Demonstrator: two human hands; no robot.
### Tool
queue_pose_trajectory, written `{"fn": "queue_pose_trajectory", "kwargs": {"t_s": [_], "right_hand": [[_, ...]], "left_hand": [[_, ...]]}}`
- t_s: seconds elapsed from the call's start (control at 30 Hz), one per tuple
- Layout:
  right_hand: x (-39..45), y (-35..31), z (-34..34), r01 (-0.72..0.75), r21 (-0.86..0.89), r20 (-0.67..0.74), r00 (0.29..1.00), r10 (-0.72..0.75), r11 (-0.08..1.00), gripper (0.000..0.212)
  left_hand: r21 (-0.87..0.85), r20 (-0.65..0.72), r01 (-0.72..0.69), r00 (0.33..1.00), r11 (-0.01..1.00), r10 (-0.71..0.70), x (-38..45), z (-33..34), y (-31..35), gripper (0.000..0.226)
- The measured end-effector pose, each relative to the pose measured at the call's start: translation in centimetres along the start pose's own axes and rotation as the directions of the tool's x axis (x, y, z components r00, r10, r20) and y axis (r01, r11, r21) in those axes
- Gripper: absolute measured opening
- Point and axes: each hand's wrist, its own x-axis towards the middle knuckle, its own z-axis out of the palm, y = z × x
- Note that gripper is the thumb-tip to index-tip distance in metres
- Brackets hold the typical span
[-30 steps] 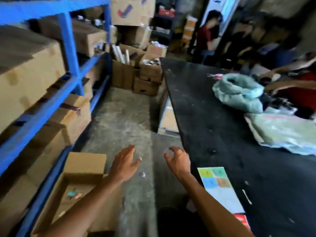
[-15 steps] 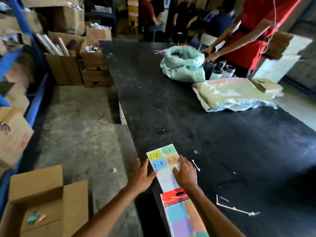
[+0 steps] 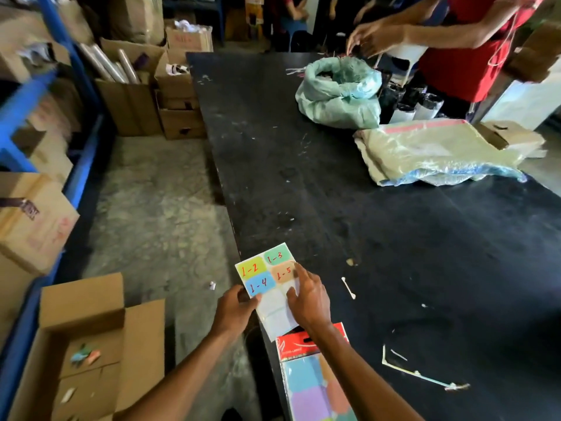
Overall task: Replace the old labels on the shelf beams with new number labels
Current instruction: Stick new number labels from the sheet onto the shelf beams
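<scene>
Label sheet (image 3: 274, 294) sits lower centre of frame, overhanging the worktop (image 3: 379, 238) edge. Left hand (image 3: 235, 309) pinches its left edge; right hand (image 3: 309, 299) presses fingertips flat on it, gripping nothing. Risk: peeling 1-5 one-handed could tear or curl it. Long axis runs lower right to upper left; numbered end points away.

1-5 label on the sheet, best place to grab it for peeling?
Probably its lower right corner, coming from the right. The 1-5 label lies flat on the label sheet at the table edge. The right hand already has a fingertip on that side, and the backing below is bare. The left hand pins the sheet's left edge.
</scene>
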Motion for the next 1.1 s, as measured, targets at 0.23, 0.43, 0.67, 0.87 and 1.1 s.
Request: {"fn": "queue_pose_trajectory", "kwargs": {"t_s": [0.23, 0.43, 0.67, 0.87, 1.1], "right_hand": [[1.0, -3.7, 1.6, 0.168, 0.087, -0.007, 0.986, -0.168, 0.982, 0.042], [3.6, -12.6, 1.8, 0.178, 0.502, 0.030, 0.974, -0.223, 0.847, 0.051], [-0.5, -28.5, 5.2, 0.215, 0.777, 0.226, 0.782, -0.581, 0.592, 0.016], [-13.2, -40.7, 8.2, 0.197, 0.865, 0.327, 0.475, -0.817, 0.461, 0.008], [-29.2, -49.3, 9.2, 0.480, 0.855, 0.024, 0.339, -0.941, 0.195, 0.030]], "left_hand": [[-0.218, -0.079, -0.001, 0.997, 0.976, -0.017, 0.5, -4.4, 1.3, 0.011], [-0.283, -0.207, -0.139, 0.975, 0.949, 0.081, -1.8, -15.0, 3.3, 0.003], [-0.426, -0.484, -0.242, 0.875, 0.872, 0.006, -10.7, -29.6, 1.9, 0.006], [-0.440, -0.717, -0.408, 0.696, 0.800, -0.039, -24.0, -39.4, 0.3, 0.019], [-0.148, -0.934, -0.428, 0.356, 0.891, 0.016, -39.6, -46.7, -1.5, 0.017]]}}
